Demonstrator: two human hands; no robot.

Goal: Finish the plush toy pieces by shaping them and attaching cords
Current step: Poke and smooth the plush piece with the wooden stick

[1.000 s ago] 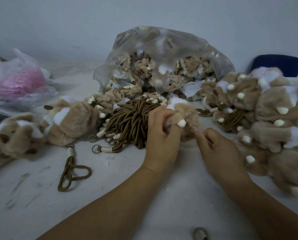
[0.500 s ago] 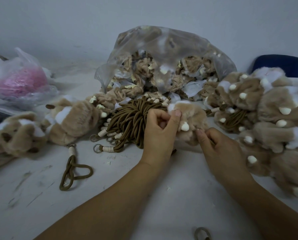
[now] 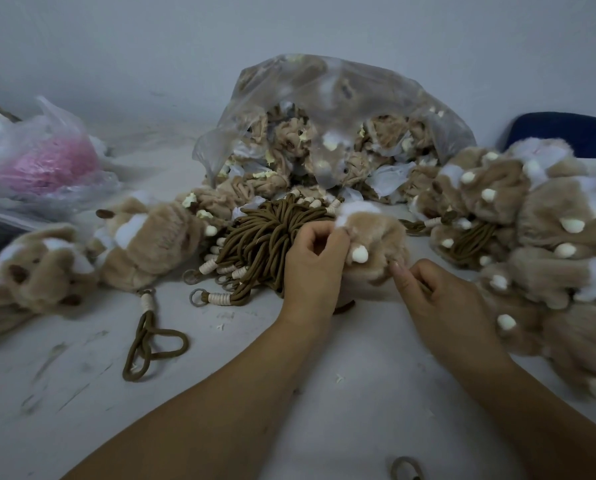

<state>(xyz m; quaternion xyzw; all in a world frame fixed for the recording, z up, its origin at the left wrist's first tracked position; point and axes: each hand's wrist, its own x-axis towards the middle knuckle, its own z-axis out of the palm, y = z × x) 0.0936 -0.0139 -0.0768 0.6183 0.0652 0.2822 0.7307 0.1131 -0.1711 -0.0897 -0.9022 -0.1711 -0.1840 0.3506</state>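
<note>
Right now the plush piece (image 3: 379, 230) sits between both hands, in the middle of the table (image 3: 289, 393). The left hand (image 3: 315, 265) has its fingers curled and pinches the piece's left edge, beside a white nub (image 3: 360, 253) that faces the viewer. The right hand (image 3: 441, 299), also curled tight, pinches the piece's near right edge with its fingertips. The piece runs from far left to near right, so each hand holds one end. I judge this to be shaping, with no cord on the piece yet. The bundle of cords (image 3: 268, 233) lies just left of the left hand, touching its knuckles or nearly so. That hand is much the nearer one to draw a cord. A loose cord (image 3: 151, 344) lies farther left.
</note>
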